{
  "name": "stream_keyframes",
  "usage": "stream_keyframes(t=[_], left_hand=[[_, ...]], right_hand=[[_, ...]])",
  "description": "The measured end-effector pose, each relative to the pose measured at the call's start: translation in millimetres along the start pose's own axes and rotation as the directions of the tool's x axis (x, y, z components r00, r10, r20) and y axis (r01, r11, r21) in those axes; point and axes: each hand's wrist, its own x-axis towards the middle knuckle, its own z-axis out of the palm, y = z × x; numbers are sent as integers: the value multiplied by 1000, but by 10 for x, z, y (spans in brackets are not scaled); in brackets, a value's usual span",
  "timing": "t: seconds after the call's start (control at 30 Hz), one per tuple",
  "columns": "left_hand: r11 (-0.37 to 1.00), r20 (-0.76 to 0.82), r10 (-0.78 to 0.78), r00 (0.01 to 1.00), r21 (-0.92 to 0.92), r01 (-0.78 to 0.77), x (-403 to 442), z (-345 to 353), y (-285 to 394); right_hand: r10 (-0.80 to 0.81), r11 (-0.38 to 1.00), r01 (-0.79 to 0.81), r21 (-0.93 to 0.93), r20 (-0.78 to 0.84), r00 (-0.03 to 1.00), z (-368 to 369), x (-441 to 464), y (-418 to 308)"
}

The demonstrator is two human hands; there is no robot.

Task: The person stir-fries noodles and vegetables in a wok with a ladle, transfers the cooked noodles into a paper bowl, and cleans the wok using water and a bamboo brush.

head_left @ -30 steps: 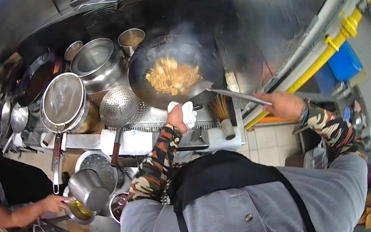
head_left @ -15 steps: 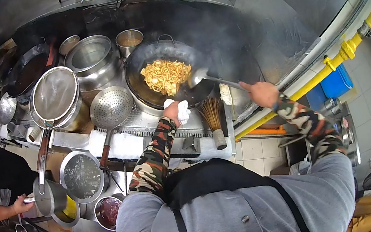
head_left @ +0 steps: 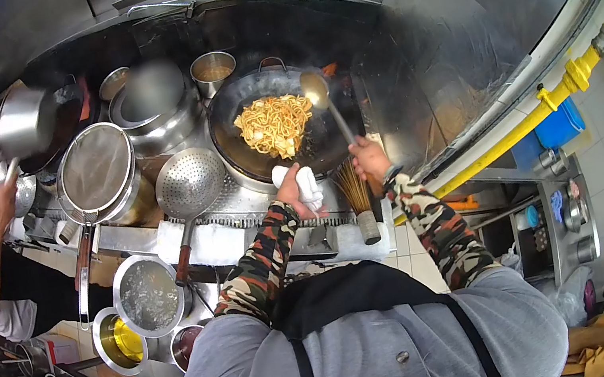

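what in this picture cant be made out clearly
Head view: whether the left hand grips the wok, hidden by the white cloth.
Head view: the stretch of ladle inside the right hand, hidden by that hand.
Head view: the top of the large pot, obscured by a grey blur.
Head view: what lies under the wok, hidden by the wok itself.

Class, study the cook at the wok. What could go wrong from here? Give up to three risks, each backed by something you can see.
1. The white cloth in the left hand could slip, baring fingers to the wok, which is probably hot.
2. Noodles might spill if the wok tips sharply.
3. The right hand, gripping the ladle, is close to the bristle brush and could knock it.
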Motion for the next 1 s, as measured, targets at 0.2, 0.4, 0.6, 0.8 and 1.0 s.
stream_keyframes(t=[0.2, 0.4, 0.6, 0.8, 1.0], left_hand=[[989, 116, 124, 985, 65, -132, 873, -307, 62], [992, 58, 124, 991, -6, -124, -88, 141, -258], [979, 196, 204, 959, -18, -204, 280, -348, -326], [958, 60, 248, 967, 135, -254, -44, -700, -1422], [941, 283, 279, 918, 111, -321, 199, -521, -408]], right_hand=[[84, 960, -19, -279, 220, 972, -345, -895, -197], [-193, 407, 535, -740, 503, 842, -1129, -1677, -691], [-146, 207, 409, -889, 386, 911, -446, -1168, -514], [-334, 281, 452, -847, 355, 873, -516, -1198, -501], [-183, 370, 496, -786, 462, 868, -982, -1897, -800]])
